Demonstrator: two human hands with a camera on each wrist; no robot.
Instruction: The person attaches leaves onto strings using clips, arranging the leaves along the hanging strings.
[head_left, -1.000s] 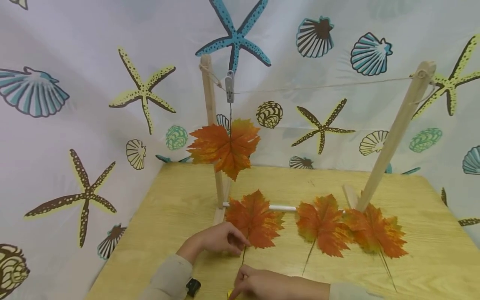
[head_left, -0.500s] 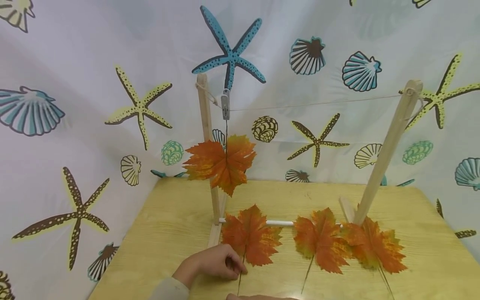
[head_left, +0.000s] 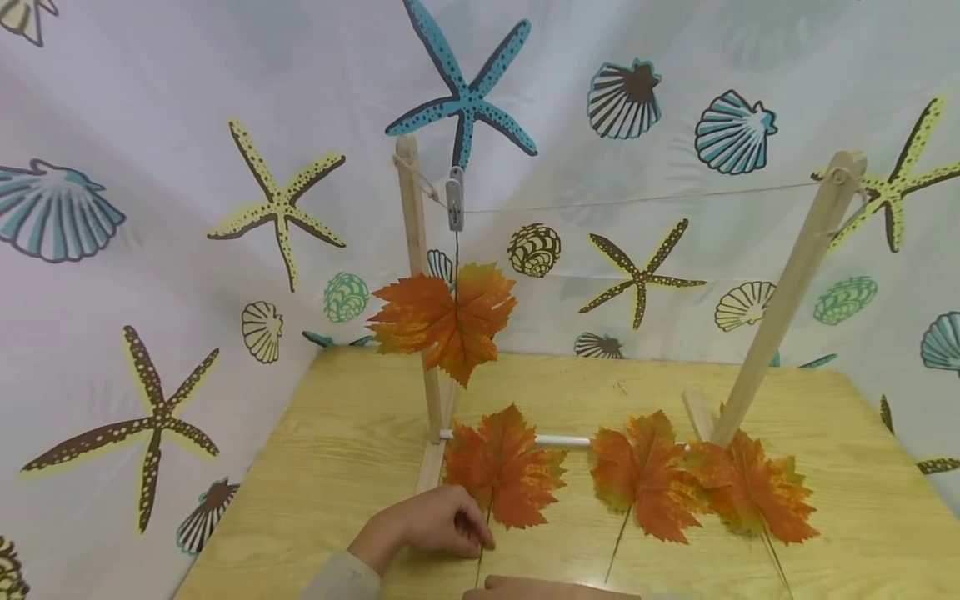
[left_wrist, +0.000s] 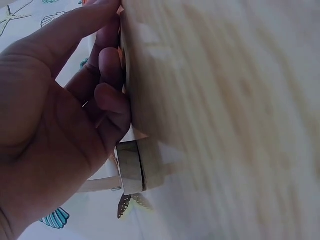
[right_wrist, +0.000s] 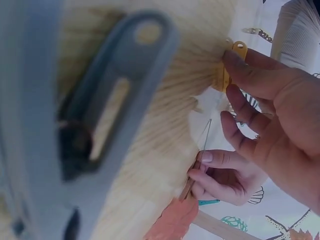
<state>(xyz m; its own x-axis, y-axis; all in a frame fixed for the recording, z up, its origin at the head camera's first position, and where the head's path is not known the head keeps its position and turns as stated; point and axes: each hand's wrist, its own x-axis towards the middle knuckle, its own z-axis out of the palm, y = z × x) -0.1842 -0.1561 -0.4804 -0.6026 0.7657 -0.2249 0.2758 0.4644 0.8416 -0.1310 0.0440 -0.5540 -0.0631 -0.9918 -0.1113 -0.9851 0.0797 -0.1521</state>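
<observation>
My left hand [head_left: 450, 527] rests on the wooden table [head_left: 337, 467] and pinches the thin stem of the leftmost orange maple leaf [head_left: 502, 467]. The right wrist view shows that same pinch on the stem [right_wrist: 205, 137]. Only a strip of my right hand [head_left: 525, 590] shows at the bottom edge of the head view. In its wrist view the right hand [right_wrist: 240, 95] has spread fingers, and one fingertip touches a yellow clip [right_wrist: 227, 72] lying on the table. In the left wrist view my left hand's curled fingers [left_wrist: 107, 95] press against the tabletop.
Two more orange leaves [head_left: 645, 479] [head_left: 757, 492] lie to the right. A fourth leaf [head_left: 446, 317] hangs from a grey clip [head_left: 454, 198] on a string between two wooden posts [head_left: 416, 275] [head_left: 787, 292]. A blurred grey clip [right_wrist: 100, 125] fills the right wrist view.
My right hand has slid down to the bottom edge of the head view. The left hand keeps its pinch on the stem; the view itself has shifted a little.
</observation>
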